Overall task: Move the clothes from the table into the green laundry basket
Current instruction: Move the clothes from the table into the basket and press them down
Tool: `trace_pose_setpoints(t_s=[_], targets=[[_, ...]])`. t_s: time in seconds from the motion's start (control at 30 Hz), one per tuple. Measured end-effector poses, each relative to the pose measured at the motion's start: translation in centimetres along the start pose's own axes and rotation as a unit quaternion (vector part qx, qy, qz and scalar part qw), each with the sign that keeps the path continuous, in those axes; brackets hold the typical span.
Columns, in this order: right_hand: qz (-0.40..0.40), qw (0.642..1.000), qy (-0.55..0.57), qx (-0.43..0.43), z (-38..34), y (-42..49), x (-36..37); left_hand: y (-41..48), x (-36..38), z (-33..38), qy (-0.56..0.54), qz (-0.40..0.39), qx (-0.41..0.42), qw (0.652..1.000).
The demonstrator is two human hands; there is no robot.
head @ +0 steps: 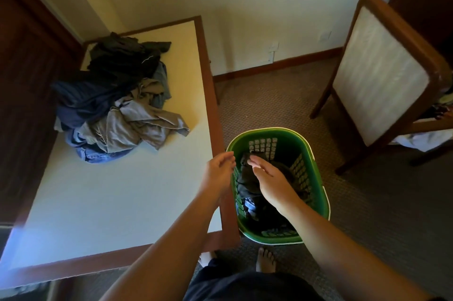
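Both hands [241, 175] empty over basket [321, 190], beside table [215, 114] edge.

I saw table [122, 202], white top, wood rim. On its far left part clothes [115, 99] lay heaped. On carpet [380, 215] basket [289, 133] stood just off table's right edge; chair [377, 75] stood farther right.

Pile [117, 99]: crumpled heap of black, navy, grey, khaki and denim clothes on the surface [110, 197], toward its far left corner.
Basket [282, 133]: green, white-rimmed, lattice walls, upright on the floor [367, 215] just beside the surface's right edge, by the near right corner.
Contents [246, 174]: dark clothes bunched inside the basket.
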State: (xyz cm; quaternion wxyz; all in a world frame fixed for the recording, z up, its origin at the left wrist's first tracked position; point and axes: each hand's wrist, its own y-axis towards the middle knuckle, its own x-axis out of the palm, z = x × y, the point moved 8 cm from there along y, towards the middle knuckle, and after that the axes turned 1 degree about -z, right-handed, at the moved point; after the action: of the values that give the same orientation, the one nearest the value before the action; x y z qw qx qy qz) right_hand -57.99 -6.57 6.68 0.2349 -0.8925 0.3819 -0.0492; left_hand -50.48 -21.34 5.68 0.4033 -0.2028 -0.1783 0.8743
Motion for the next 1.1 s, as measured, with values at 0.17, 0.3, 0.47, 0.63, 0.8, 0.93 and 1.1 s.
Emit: trace_pose_setpoints(t_s=[0.17,0.3,0.47,0.63,0.8,0.93,1.1], targets=[[-0.038,0.996,-0.015,-0.078,-5.8,1.2,6.5,-1.0,-5.3,3.7,0.0,0.052,0.054,0.997],[-0.069,0.988,-0.048,-0.127,-11.0,2.5,12.4,-1.5,-13.4,6.6,-0.008,0.114,0.103,0.988],[-0.112,0.975,-0.064,-0.179,-17.2,5.1,21.6,-0.9,-24.6,8.8,-0.024,0.183,0.136,0.973],[-0.089,0.97,-0.085,-0.209,-22.0,9.2,30.3,2.1,-34.8,10.4,-0.011,0.213,0.153,0.965],[-0.039,0.955,-0.175,-0.236,-25.5,14.8,36.7,7.3,-43.4,10.0,0.002,0.243,0.157,0.957],[-0.005,0.919,-0.295,-0.26,-27.5,19.2,41.2,10.9,-47.9,10.1,0.0,0.262,0.148,0.954],[-0.018,0.845,-0.471,-0.252,-29.4,23.7,45.4,14.5,-50.8,9.4,-0.033,0.253,0.118,0.96]])
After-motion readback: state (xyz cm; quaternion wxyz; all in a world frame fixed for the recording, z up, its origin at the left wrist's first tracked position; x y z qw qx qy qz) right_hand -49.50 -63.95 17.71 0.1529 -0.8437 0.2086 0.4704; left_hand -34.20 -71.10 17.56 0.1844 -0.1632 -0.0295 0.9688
